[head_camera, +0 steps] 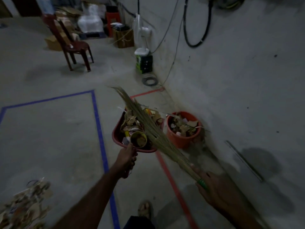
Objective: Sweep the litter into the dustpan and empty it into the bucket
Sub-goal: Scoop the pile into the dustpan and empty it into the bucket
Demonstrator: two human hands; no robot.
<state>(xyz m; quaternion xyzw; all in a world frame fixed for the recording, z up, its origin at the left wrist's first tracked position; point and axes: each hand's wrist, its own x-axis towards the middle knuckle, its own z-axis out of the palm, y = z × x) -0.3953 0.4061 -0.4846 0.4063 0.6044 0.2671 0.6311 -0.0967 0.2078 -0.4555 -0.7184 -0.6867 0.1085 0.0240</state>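
A person holds a loaded red dustpan (117, 129) at the centre of the frame, the left hand (127, 160) curled round its handle, while the right hand (212, 187), at lower right, grips the green-banded end of a grass broom (148, 126). The broom's pale bristles lie diagonally across the dustpan's load, their tips fanning toward the upper left. The dustpan carries litter (132, 123) of dry leaves, paper scraps and a yellow cup (138, 138) that sits nearest the handle. Just to the right of the dustpan, against the foot of a grey wall, stands an orange bucket (179, 138) that also holds leaves and scraps. The dustpan is held beside the bucket, not over it. More litter lies in a heap (24, 207) on the concrete floor at lower left. Blue tape (99, 123) marks a rectangle on the floor at left, and red tape (171, 180) runs from the bucket's corner toward the bottom of the frame. A dark red plastic chair (72, 45) stands at upper left, with boxes and wrapped bundles behind it, and a white standing fan (142, 37) sits by the wall at top centre. A sandalled foot (144, 209) shows at the bottom edge.
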